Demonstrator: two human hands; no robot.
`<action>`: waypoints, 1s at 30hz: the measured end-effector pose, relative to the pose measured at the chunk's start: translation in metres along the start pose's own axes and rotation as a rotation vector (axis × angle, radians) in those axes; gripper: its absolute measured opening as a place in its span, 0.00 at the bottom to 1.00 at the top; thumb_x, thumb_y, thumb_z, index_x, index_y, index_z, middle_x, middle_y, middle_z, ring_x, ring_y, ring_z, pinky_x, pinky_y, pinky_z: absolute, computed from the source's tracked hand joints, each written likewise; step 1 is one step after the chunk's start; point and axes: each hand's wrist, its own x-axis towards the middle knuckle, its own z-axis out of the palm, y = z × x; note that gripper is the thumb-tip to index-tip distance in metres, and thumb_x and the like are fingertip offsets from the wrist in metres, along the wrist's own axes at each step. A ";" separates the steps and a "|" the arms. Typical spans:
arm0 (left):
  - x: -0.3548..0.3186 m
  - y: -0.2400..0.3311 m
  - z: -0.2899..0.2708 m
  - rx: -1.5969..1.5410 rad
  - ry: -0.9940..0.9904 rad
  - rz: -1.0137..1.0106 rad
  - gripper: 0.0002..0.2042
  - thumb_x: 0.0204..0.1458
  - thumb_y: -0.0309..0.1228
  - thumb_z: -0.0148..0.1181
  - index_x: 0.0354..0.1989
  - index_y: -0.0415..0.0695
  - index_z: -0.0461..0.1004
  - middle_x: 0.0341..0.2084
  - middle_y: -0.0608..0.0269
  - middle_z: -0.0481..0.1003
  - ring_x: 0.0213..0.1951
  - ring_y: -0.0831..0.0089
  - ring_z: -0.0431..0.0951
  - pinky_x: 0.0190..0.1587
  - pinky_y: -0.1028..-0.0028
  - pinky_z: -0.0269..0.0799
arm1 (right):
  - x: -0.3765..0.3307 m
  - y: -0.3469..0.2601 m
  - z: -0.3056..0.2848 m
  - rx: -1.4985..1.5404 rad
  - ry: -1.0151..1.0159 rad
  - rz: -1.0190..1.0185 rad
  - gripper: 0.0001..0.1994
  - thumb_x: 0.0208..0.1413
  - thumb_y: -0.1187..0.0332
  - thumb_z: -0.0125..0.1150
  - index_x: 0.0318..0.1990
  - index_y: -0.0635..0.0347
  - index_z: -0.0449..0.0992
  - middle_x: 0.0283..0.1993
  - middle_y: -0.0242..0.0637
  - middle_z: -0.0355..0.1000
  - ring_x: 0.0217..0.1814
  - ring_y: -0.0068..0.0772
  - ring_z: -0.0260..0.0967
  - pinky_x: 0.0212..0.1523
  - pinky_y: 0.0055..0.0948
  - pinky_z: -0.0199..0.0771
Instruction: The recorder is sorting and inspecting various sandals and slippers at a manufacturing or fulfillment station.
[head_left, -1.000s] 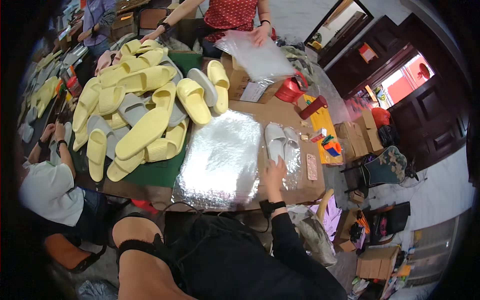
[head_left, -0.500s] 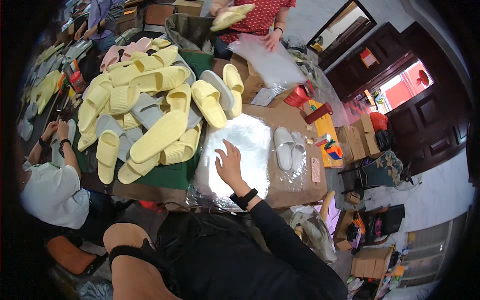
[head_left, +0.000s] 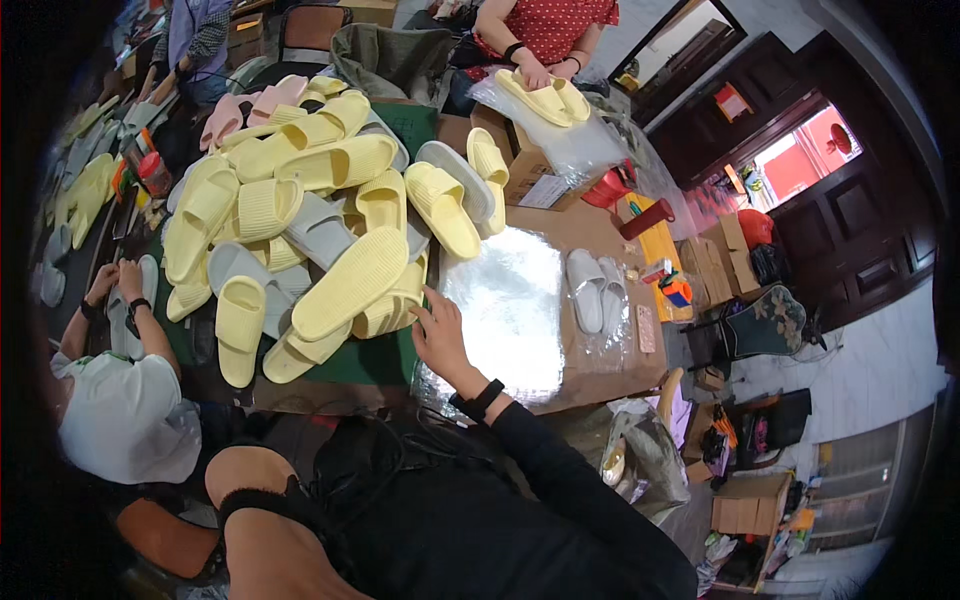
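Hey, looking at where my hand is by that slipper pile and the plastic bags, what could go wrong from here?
1. The right hand reaches the foot of the heaped yellow slippers; pulling a low one could bring others sliding off the table edge.
2. The stack of clear plastic bags looks slick under the hand, so bags might slip or several lift together.
3. The bagged grey slippers lie near the table's right edge and could get nudged off.

red tape tool near the far edge of the tabletop | cardboard box just beside it | orange bottle far left | dark wooden doors on the right | patterned chair by them | open cardboard box on the floor
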 end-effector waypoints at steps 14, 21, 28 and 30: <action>-0.018 0.037 -0.001 -0.124 0.092 -0.083 0.12 0.54 0.29 0.51 0.43 0.36 0.71 0.42 0.53 0.70 0.42 0.59 0.70 0.53 0.63 0.63 | 0.011 -0.030 0.044 0.854 -0.553 0.622 0.12 0.54 0.61 0.53 0.41 0.58 0.69 0.37 0.32 0.70 0.40 0.29 0.67 0.40 0.26 0.65; -0.022 0.042 0.006 -0.167 0.161 -0.105 0.11 0.53 0.29 0.52 0.42 0.36 0.71 0.42 0.53 0.70 0.42 0.59 0.70 0.52 0.64 0.63 | 0.019 -0.061 0.065 1.370 -0.926 0.775 0.19 0.56 0.54 0.48 0.50 0.52 0.67 0.58 0.32 0.57 0.61 0.29 0.48 0.57 0.29 0.50; -0.033 0.038 0.018 -0.219 0.194 -0.142 0.11 0.53 0.28 0.52 0.42 0.35 0.72 0.41 0.54 0.71 0.42 0.58 0.70 0.52 0.64 0.64 | 0.025 -0.062 0.092 1.228 -0.762 0.827 0.15 0.56 0.56 0.49 0.46 0.53 0.70 0.47 0.26 0.66 0.52 0.19 0.57 0.51 0.24 0.54; -0.038 0.037 0.023 -0.232 0.211 -0.148 0.11 0.53 0.28 0.52 0.41 0.35 0.72 0.41 0.54 0.71 0.41 0.58 0.70 0.52 0.65 0.64 | 0.024 -0.071 0.095 1.300 -0.687 0.821 0.14 0.56 0.57 0.49 0.45 0.53 0.71 0.45 0.25 0.67 0.49 0.18 0.59 0.49 0.23 0.54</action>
